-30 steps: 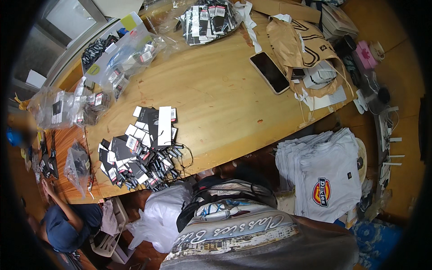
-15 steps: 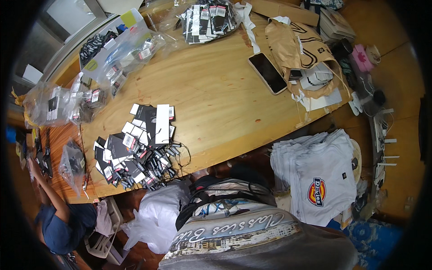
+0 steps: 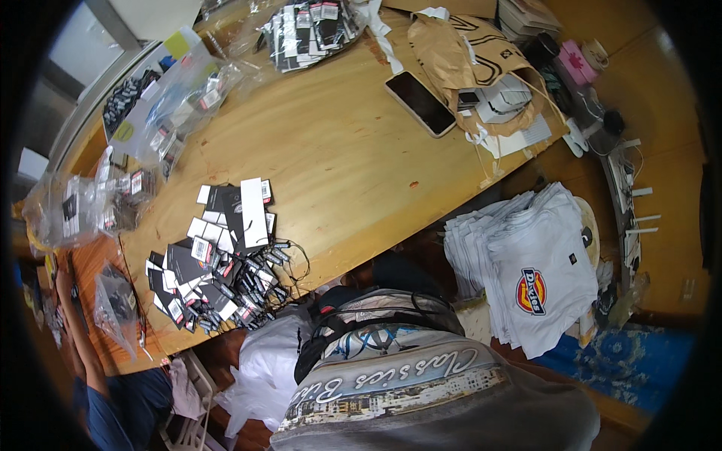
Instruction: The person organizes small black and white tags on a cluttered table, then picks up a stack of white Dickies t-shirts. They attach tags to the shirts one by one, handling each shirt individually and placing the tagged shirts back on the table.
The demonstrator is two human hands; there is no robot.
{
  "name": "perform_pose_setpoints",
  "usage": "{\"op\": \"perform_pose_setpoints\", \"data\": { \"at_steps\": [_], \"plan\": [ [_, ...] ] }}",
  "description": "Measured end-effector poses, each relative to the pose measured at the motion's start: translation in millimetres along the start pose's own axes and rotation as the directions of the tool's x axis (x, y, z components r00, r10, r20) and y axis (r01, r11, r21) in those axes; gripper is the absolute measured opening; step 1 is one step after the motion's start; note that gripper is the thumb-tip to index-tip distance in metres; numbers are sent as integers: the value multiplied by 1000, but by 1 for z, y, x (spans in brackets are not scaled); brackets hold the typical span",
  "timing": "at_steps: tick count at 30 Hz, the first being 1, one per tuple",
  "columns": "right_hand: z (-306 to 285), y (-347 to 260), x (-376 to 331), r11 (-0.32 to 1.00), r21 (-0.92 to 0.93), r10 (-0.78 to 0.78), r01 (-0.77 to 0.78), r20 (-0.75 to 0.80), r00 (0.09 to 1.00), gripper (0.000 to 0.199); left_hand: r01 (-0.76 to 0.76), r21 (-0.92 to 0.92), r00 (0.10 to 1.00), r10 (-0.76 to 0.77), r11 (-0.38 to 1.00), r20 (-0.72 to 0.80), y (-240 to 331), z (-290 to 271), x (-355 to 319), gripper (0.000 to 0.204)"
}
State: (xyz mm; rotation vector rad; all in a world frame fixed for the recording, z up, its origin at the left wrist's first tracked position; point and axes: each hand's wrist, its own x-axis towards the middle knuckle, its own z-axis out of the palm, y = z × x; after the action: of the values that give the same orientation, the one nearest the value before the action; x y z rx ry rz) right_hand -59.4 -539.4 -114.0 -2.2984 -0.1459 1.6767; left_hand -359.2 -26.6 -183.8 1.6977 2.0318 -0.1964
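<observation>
Neither my left hand nor my right hand shows; only my grey printed shirt front and a dark strap are seen at the lower middle. Nearest to me on the wooden table (image 3: 338, 150) lies a heap of black and white hang tags (image 3: 188, 261) with black cords. To my right, below the table edge, is a stack of white T-shirts (image 3: 511, 248), the top one bearing a red and yellow chest logo. A phone (image 3: 421, 104) with a dark screen lies toward the far right of the table.
Clear bags (image 3: 83, 207) of tags line the left side, beside a bin (image 3: 124, 135) of black cords. Another bag of tags (image 3: 312, 30) and a brown paper bag (image 3: 459, 56) stand farther back. A co-worker's arm (image 3: 83, 338) reaches over the table at left.
The whole view has turned, so the table's things sit farther left in it. The co-worker's arm and body at the left have shifted lower in the picture. My hands stay out of sight.
</observation>
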Motion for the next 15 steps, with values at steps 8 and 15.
{"op": "perform_pose_setpoints", "data": {
  "at_steps": [8, 15],
  "plan": [
    [-8, -13, 18, 969, -172, -120, 177, 298, 947, 21, -554, 32, 828, 555, 832, -82, 147, -38, -12, 14],
    [-180, -31, 33, 973, -142, -212, 179, -853, 477, 16, -883, -44, 422, 830, 468, 365, 244, 7, -105, 14]
  ]
}}
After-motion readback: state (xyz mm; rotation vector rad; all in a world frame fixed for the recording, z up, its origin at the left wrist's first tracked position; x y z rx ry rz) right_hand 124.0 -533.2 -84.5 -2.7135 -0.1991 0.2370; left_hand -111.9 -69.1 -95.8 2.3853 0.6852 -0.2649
